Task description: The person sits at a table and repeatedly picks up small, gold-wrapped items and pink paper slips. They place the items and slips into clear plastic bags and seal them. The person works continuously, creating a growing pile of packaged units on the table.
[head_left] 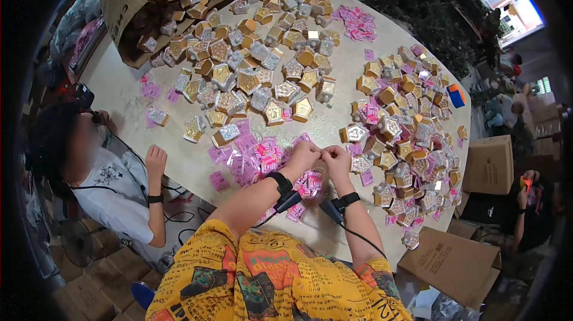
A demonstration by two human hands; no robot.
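Observation:
My left hand (303,157) and my right hand (338,160) meet just above the table, fingers pinched and fingertips nearly touching. Whatever they grip between them is too small to make out. A pink tag (303,138) shows just beyond my left hand; I cannot tell whether it is held or lies on the table. Under and beside my left wrist spreads a heap of pink printed tags (242,163). Small gold house-shaped ornaments with silver glitter (302,109) lie loose beyond my hands. To the right is another pile of house ornaments (391,127), with pink tags among them.
A big open carton (134,22) spills ornaments at the far left. More pink tags (356,22) lie at the back. An orange-and-blue object (456,96) sits at the right edge. A co-worker (101,172) sits at left; another person's hand (527,179) shows at right, near cardboard boxes (450,261).

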